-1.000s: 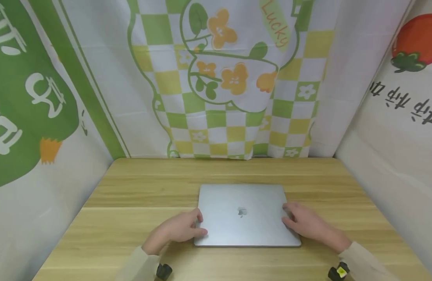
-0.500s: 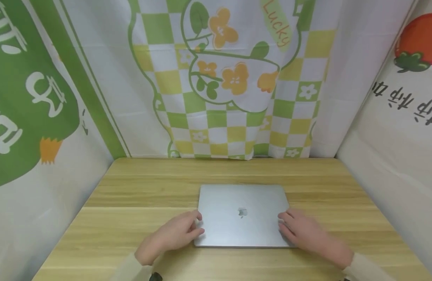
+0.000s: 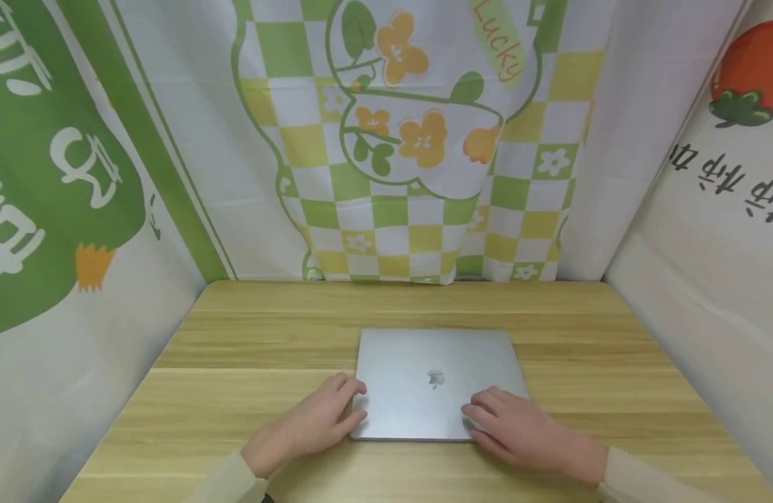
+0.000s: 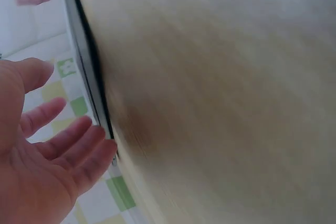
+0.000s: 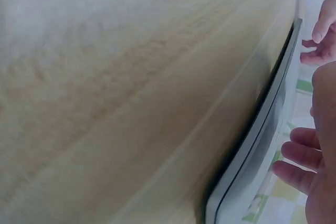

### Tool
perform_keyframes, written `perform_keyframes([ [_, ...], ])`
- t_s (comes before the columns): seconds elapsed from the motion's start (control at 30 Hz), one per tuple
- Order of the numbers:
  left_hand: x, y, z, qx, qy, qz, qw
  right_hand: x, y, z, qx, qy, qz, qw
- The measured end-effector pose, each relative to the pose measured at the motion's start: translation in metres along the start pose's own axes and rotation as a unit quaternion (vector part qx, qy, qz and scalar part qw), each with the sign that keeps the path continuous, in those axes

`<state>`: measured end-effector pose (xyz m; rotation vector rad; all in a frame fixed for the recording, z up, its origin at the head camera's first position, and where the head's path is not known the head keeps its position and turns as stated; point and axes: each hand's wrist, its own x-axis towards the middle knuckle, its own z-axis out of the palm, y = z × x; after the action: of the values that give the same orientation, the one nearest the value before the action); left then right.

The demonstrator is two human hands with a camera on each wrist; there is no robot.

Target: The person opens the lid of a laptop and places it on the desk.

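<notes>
A closed silver laptop with an apple logo lies flat on the wooden table. My left hand is at its left edge, the fingertips and thumb just overlapping the lid; in the left wrist view, this hand has its fingers spread and loosely bent beside the laptop's thin side. Over the front right part of the lid is my right hand, hiding that corner. The right wrist view shows its fingers extended above the lid, with nothing gripped.
Patterned cloth hangs behind the table's far edge. White printed cloth walls stand close on the left and right sides.
My right hand has moved from the laptop's right edge leftward and nearer to me, over the front of the lid. The left hand stays by the left edge; the laptop remains closed.
</notes>
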<state>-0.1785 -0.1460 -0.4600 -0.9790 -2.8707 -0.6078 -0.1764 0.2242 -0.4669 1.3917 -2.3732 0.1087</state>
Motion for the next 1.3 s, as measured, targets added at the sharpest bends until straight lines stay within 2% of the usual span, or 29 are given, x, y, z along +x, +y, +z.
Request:
perform_keyframes([
  [0.23,-0.007,-0.006,-0.002,0.042,0.037,0.02,0.9982,0.003,-0.008,-0.001,-0.024,-0.004,-0.073,0.997],
  [0.4,-0.01,-0.011,-0.002,0.057,0.044,0.031,0.9969,0.006,-0.013,0.002,-0.037,0.005,-0.088,0.9954],
  [0.7,-0.007,-0.019,0.003,0.081,0.0,0.029,0.9963,0.017,-0.013,0.012,-0.051,-0.019,-0.071,0.996],
  [0.8,-0.007,-0.02,0.001,0.082,-0.035,0.024,0.9957,0.019,-0.013,0.013,-0.059,-0.033,-0.069,0.9953],
  [0.93,-0.007,-0.02,-0.004,0.081,-0.097,0.002,0.9919,0.021,-0.012,0.014,-0.064,-0.055,-0.064,0.9944],
  [1.03,-0.006,-0.023,-0.007,0.095,-0.125,-0.004,0.9876,0.023,-0.011,0.016,-0.068,-0.057,-0.073,0.9934],
  [1.17,-0.004,-0.026,-0.009,0.114,-0.142,-0.004,0.9832,0.028,-0.009,0.021,-0.076,-0.05,-0.089,0.9919],
  [1.3,-0.001,-0.03,-0.009,0.128,-0.156,-0.004,0.9793,0.032,-0.007,0.024,-0.075,-0.061,-0.092,0.9911],
])
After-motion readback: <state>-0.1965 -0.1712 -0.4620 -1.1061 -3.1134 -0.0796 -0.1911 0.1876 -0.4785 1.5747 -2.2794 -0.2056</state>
